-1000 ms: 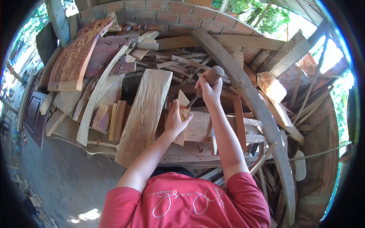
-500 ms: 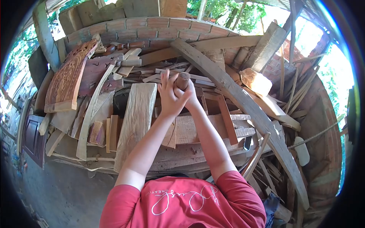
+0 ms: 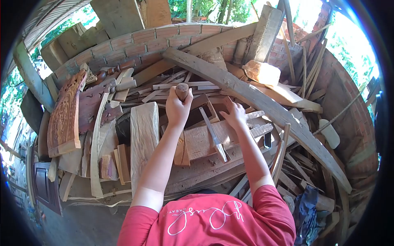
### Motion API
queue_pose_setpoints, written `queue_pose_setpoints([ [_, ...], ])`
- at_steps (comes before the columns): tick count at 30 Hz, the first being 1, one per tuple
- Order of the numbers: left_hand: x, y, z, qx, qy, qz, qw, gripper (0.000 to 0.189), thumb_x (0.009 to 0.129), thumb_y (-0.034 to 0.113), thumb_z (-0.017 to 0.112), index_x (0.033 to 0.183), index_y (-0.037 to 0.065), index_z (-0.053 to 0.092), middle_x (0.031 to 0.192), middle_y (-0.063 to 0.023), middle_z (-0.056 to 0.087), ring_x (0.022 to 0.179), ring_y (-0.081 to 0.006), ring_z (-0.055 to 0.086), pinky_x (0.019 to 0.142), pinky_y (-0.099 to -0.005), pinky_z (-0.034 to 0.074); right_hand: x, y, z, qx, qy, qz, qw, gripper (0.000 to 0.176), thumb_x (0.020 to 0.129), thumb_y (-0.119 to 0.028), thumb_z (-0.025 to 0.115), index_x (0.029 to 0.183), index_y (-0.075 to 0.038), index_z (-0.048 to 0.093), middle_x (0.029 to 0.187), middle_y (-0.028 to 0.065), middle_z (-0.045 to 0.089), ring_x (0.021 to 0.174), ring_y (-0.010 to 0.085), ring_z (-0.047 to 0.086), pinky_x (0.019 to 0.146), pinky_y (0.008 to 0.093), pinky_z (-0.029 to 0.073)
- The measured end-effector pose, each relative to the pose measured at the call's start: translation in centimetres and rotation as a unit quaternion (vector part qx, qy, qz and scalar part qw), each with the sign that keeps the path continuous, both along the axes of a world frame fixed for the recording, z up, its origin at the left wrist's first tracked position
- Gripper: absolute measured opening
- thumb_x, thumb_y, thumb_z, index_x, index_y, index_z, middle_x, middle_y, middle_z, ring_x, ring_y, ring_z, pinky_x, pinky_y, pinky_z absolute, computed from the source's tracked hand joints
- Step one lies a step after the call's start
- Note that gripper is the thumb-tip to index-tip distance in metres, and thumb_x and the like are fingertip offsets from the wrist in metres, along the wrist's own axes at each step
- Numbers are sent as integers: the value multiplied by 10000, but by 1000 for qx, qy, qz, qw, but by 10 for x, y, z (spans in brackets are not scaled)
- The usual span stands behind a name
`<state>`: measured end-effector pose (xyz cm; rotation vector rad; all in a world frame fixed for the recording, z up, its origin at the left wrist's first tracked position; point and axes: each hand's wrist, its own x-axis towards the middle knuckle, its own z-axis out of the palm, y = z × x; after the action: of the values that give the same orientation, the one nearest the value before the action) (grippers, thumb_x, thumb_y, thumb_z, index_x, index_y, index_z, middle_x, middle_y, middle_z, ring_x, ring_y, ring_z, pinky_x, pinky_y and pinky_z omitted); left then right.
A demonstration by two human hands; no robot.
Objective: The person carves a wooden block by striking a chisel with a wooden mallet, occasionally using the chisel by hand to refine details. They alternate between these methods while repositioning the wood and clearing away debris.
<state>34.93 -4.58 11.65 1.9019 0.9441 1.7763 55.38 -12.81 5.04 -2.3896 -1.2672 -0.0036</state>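
Observation:
My left hand [image 3: 177, 110] is closed around a round-ended wooden stick [image 3: 182, 89], whose brown end sticks up above the fist; the rest of it is hidden in the grip. To the right, my right hand [image 3: 236, 115] has its fingers apart and lies low over the wood pile, fingertips right at the end of a reddish-brown wood piece [image 3: 227, 101]. Between my forearms a long, narrow metal tool with a wider end [image 3: 212, 133] rests slantwise across a thick wooden block [image 3: 205, 143].
A pale thick plank [image 3: 143, 141] stands left of my left arm. Carved boards [image 3: 65, 110] lean at the far left. A long heavy beam [image 3: 262, 108] slants across the right side. Behind the pile runs a curved brick wall [image 3: 143, 39]; a dark plastic bag [image 3: 307, 215] is at lower right.
My right hand has left the stick and moved right and down to the wood pile. The left hand keeps the stick. The metal tool now shows between my arms, and the view has shifted.

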Motion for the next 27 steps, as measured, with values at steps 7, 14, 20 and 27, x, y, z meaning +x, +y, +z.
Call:
queue_pose_setpoints([
  [7,7,3,-5,31,37,31,998,261,747,224,655,741,43,467,579,-157,537,567,-362,556,514,-410,447,50,-70,-65,-109,33,-76,991,662,614,-408,739,1121,-60,492,1042,152,581,979,315,561,835,432,439],
  [14,9,6,-4,8,28,10,1000,251,745,223,651,748,56,464,578,-161,535,562,-377,556,500,-428,443,54,-75,6,-166,-25,-19,986,404,617,-297,695,935,-74,581,891,153,620,854,301,604,756,393,478],
  [20,19,9,-5,-40,64,9,997,226,695,151,639,807,55,468,611,-172,556,603,-379,573,528,-429,466,42,-86,113,109,57,163,979,660,587,-228,740,1162,-18,493,1060,194,555,993,326,534,871,370,419],
  [27,22,7,-5,-35,2,-32,999,204,672,131,651,761,52,485,621,-168,565,614,-369,578,544,-424,457,-28,-86,189,-27,-67,307,949,757,586,-170,701,1263,-34,389,1034,230,564,935,310,571,855,366,423],
])
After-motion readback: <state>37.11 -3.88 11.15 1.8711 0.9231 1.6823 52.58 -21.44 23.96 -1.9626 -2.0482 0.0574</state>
